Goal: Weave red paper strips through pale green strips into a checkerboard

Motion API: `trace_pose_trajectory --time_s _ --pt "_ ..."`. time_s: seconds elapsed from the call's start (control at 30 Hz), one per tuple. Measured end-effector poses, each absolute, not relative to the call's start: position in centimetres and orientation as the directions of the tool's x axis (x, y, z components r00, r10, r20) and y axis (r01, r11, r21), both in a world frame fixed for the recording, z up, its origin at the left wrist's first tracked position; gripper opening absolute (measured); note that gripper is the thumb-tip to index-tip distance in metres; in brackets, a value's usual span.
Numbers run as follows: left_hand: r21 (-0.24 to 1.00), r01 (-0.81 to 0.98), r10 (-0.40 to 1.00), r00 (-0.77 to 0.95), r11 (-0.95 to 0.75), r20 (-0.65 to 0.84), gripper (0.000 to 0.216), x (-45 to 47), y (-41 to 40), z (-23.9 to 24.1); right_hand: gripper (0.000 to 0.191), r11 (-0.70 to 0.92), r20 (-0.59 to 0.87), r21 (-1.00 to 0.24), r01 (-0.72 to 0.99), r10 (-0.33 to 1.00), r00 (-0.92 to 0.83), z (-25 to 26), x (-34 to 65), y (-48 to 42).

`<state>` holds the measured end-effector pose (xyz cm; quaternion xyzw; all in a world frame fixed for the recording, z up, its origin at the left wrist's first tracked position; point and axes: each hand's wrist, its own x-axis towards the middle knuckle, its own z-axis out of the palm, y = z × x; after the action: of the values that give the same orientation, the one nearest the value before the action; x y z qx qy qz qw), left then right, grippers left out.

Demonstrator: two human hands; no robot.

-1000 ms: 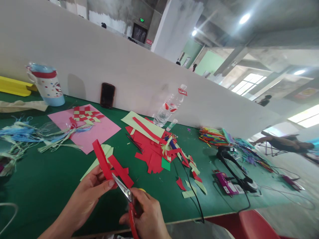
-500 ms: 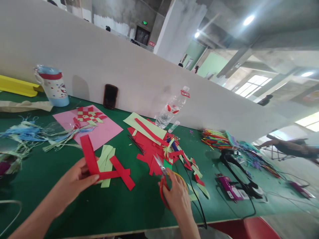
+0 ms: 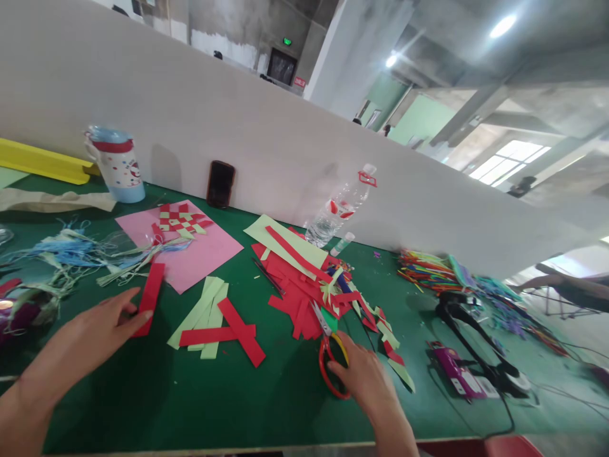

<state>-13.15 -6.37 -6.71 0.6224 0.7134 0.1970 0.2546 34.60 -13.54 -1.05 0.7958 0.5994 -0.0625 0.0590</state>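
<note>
My left hand (image 3: 90, 333) lies flat on the green table (image 3: 266, 400) with its fingertips pressing a red paper strip (image 3: 150, 294). To its right lie pale green strips (image 3: 202, 308) under two crossed red strips (image 3: 238, 330). My right hand (image 3: 364, 377) rests on the table with its fingers at the red and yellow handles of the scissors (image 3: 328, 346), whose blades lie closed and point toward the pile of red and green paper scraps (image 3: 304, 285).
A pink sheet (image 3: 200, 251) with a woven red-green patch (image 3: 178, 219), a patterned mug (image 3: 117, 165), a phone (image 3: 220, 184) and a tilted water bottle (image 3: 340, 206) stand near the white partition. Stringy fibres (image 3: 61, 254) lie left. Colourful sticks (image 3: 428, 266), a glue gun (image 3: 471, 343) and cables lie right.
My left hand has carried one red strip to the left and laid it flat, leaving the crossed strips behind. My right hand has lowered the scissors onto the table near the scrap pile.
</note>
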Motion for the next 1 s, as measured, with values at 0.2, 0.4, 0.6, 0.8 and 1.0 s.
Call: trace_pose_trajectory --time_s 0.2,0.4,0.6,0.8,1.0 --pt "0.355 0.934 0.994 -0.014 -0.027 0.111 0.058 -10.4 -7.3 -4.5 0.022 0.026 0.117 -0.25 0.968 0.993 0.003 -1.1 28.0 -12.6" --pt "0.508 0.792 0.941 0.28 -0.339 0.192 0.03 -3.9 -9.0 -6.3 0.016 0.071 0.033 -0.34 0.938 0.997 -0.063 -4.0 21.2 -12.6" --pt "0.516 0.741 0.903 0.342 -0.429 0.26 0.026 -1.3 -9.6 -7.0 0.016 0.077 0.062 -0.422 0.903 0.997 -0.056 -4.7 21.0 -13.3" --pt "0.407 0.702 0.808 0.46 -0.585 0.368 0.04 0.8 -9.2 -5.6 0.021 0.123 0.109 -0.556 0.822 0.991 -0.075 -4.8 20.9 -13.6" --pt "0.562 0.594 0.801 0.547 -0.576 0.243 0.023 0.9 -8.5 -4.6 0.019 0.154 0.163 -0.785 0.6 0.986 -0.041 -3.0 22.6 -13.0"
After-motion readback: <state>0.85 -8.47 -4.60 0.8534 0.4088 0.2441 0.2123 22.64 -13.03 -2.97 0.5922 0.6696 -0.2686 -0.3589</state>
